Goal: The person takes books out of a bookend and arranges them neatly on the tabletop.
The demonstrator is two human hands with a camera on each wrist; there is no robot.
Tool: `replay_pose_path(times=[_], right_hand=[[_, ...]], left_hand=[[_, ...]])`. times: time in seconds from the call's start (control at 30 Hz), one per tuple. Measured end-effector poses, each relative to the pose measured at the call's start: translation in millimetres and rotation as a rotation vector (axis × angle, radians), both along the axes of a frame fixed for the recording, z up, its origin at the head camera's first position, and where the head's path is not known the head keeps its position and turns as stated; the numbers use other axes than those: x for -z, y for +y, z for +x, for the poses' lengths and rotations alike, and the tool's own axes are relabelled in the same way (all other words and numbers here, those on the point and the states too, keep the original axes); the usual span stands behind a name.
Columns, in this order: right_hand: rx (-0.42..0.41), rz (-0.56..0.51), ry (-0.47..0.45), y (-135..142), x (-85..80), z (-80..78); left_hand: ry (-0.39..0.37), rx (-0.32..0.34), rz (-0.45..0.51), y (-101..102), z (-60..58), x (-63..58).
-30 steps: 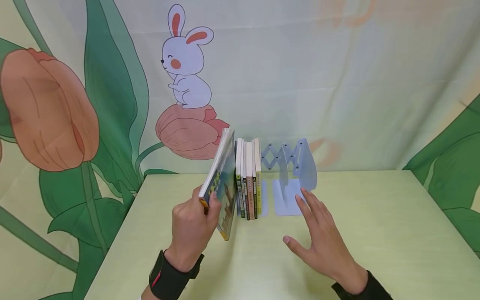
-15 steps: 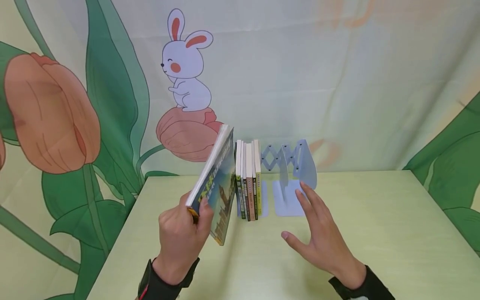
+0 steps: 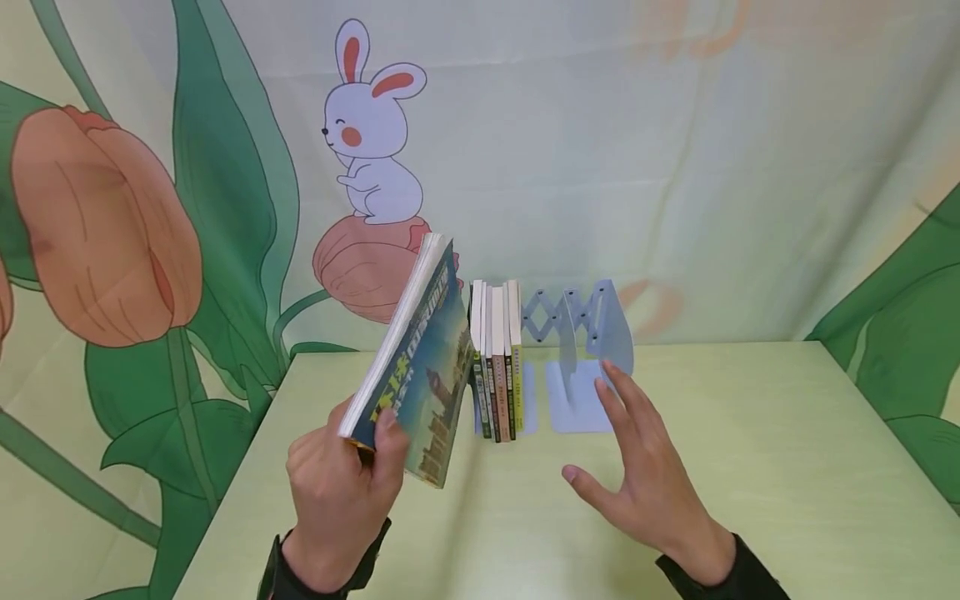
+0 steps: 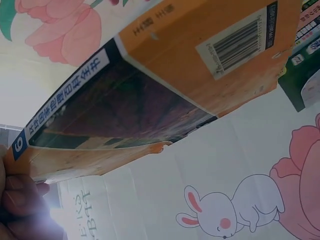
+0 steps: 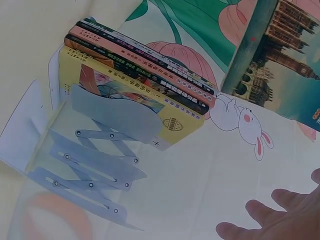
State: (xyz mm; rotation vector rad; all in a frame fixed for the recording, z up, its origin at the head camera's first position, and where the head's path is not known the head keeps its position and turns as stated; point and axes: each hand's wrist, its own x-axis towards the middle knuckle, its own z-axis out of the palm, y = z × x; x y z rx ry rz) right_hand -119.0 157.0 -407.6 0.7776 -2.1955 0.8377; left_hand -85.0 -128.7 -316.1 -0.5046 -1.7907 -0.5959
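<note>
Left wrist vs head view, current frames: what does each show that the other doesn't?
Left wrist only: the barcode on an orange part of the held book.
Head only: the right grip, fingers spread, and the light-blue bookend rack.
Both: the held book, the left grip on it, some of the standing books, and the rabbit print.

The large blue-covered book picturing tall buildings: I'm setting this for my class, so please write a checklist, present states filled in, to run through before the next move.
1. Large blue-covered book gripped by the left hand: ok, held at its near corner.
2. Book upright: not ok, it is tilted.
3. Right hand free to help: ok, it holds nothing.
4. Row of thin, pale-paged books standing upright: ok.
5. Space between the two rightmost panels of the riveted, light-blue bookend free of books: ok.
</note>
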Motion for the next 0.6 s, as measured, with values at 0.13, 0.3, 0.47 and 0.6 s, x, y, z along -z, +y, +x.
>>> replay_pose_path(times=[0.13, 0.3, 0.47, 0.6], right_hand=[[-0.006, -0.017, 0.029, -0.6, -1.7, 0.6], [-0.007, -0.041, 0.048, -1.1, -4.5, 1.9], [-0.009, -0.067, -0.033, 2.3, -9.3, 5.4], [-0.024, -0.1, -0.152, 6.9, -14.4, 6.8]], left_hand=[[0.021, 0.033, 0.021, 0.8, 2.9, -1.9], [0.002, 0.093, 0.059, 2.5, 1.8, 2.2], [-0.106, 0.232, 0.122, 2.7, -1.8, 7.5], [-0.135, 0.33, 0.106, 5.6, -6.8, 9.4]])
